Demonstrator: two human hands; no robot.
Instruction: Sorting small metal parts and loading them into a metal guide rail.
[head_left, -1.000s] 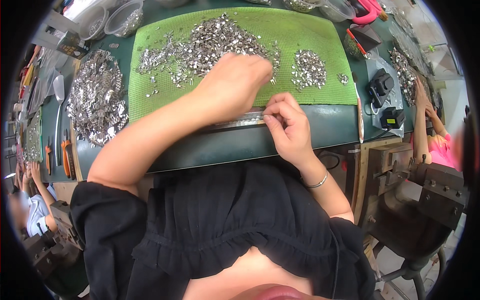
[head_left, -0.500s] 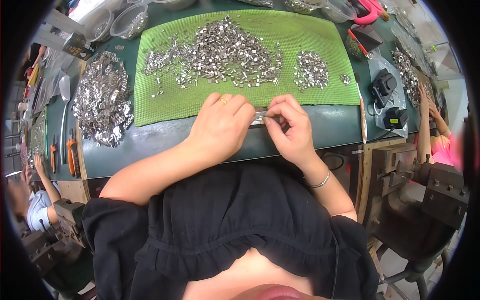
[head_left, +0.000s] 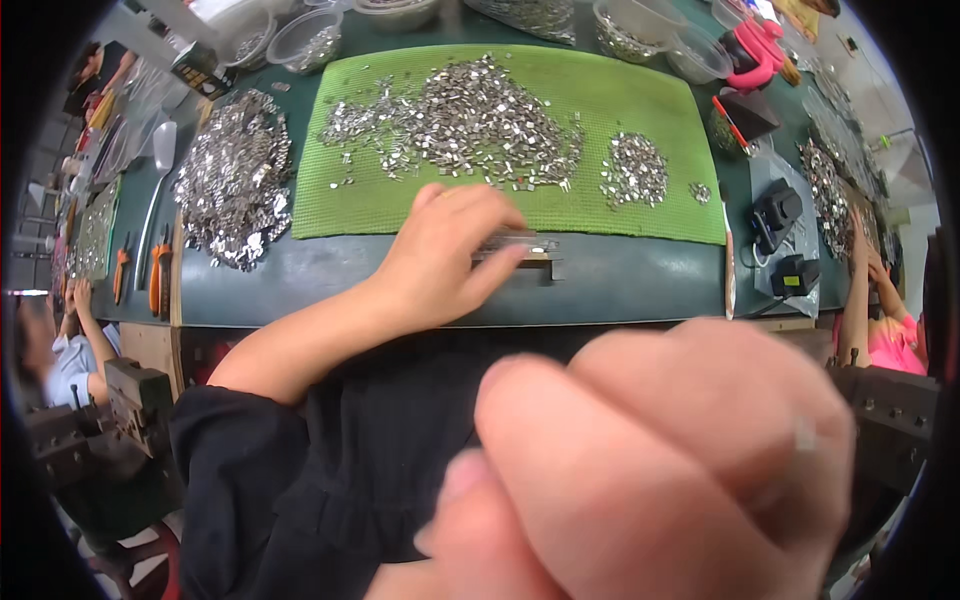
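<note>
My left hand [head_left: 445, 252] rests at the near edge of the green mat, thumb and fingers closed around a narrow metal holder [head_left: 540, 268] with a grooved end sticking out to the right. A pale or clear strip shows along its top, partly under my fingers. My right hand [head_left: 670, 450] is up close to the camera, blurred and large, its fingers curled in; whether anything is inside cannot be seen. Beyond the left hand, a big heap of small silvery metal pieces [head_left: 480, 120] covers the mat. A smaller heap [head_left: 636, 168] and a tiny cluster [head_left: 700, 192] lie to its right.
The green mat [head_left: 400, 212] covers the dark table. Shiny strip-like metal parts [head_left: 235, 180] pile up on the left, near orange-handled pliers [head_left: 160, 275] and a long spoon [head_left: 155, 190]. Plastic tubs [head_left: 305, 42] line the back. Black devices [head_left: 778, 208] sit right; other people work both sides.
My right hand has left the metal holder and risen toward the camera. The left hand stays on the holder, whose right end is now uncovered. The view has shifted slightly.
</note>
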